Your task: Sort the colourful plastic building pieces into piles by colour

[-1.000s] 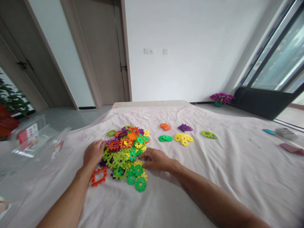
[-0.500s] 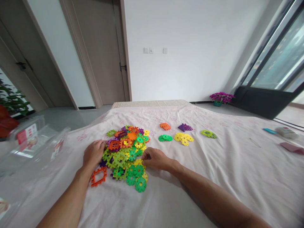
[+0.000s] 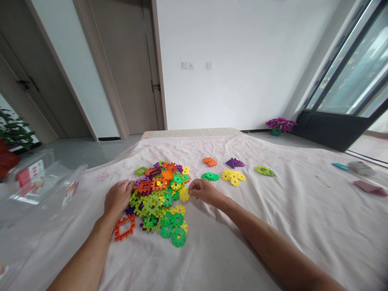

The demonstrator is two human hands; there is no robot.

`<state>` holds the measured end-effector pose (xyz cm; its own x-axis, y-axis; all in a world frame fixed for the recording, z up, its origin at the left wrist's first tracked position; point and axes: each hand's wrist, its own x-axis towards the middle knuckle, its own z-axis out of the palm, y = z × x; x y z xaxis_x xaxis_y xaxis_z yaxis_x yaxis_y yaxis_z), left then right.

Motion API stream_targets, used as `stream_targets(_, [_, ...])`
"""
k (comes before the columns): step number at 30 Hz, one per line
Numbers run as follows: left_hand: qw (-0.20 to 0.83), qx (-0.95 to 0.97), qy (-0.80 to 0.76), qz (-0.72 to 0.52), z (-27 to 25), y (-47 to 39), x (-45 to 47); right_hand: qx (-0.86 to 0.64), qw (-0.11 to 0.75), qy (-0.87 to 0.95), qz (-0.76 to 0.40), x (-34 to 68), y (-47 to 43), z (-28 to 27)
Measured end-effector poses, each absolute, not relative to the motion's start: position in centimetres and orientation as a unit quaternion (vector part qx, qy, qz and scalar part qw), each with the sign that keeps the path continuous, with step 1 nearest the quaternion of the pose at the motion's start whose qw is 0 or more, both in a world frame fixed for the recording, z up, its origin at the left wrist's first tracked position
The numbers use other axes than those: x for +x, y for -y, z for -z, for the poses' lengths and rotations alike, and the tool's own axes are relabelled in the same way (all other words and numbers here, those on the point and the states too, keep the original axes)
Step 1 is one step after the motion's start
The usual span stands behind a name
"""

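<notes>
A mixed heap of plastic interlocking pieces (image 3: 153,205) lies on the cloth: green and yellow notched discs, orange, lime and purple square frames. My left hand (image 3: 119,197) rests against the heap's left side, its fingers laid along the edge and partly hidden. Between the thumb and fingers of my right hand (image 3: 203,190) is the rim of a yellow notched disc (image 3: 184,194), at the heap's right edge. One orange square frame (image 3: 124,228) lies apart, below my left hand. Green discs (image 3: 179,237) overlap at the heap's near end.
Beyond my right hand are small groups: orange pieces (image 3: 209,162), purple pieces (image 3: 235,163), green discs (image 3: 210,176), yellow discs (image 3: 233,176) and lime pieces (image 3: 264,171). A clear plastic package (image 3: 45,188) stands left. A pink cloth (image 3: 370,188) lies far right on the patterned bed sheet (image 3: 291,218).
My right hand has moved up and slightly right, drawing a yellow disc away from the other yellow ones. My left hand stays at the heap's left side.
</notes>
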<state>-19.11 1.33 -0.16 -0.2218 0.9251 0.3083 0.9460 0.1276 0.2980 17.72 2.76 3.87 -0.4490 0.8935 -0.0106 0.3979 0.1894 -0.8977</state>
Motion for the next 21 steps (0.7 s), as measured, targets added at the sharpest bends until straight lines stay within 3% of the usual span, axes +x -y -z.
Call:
stream_targets(9, [0.022, -0.62, 0.754, 0.216, 0.3, -1.4, -19.2, -0.621, 0.298, 0.703, -0.176, 27.7, -7.6, -6.8])
stream_targets(21, [0.022, -0.618, 0.756, 0.217, 0.1, -1.3, -19.0, -0.748, 0.218, 0.609, -0.145, 36.6, -8.8, -6.2])
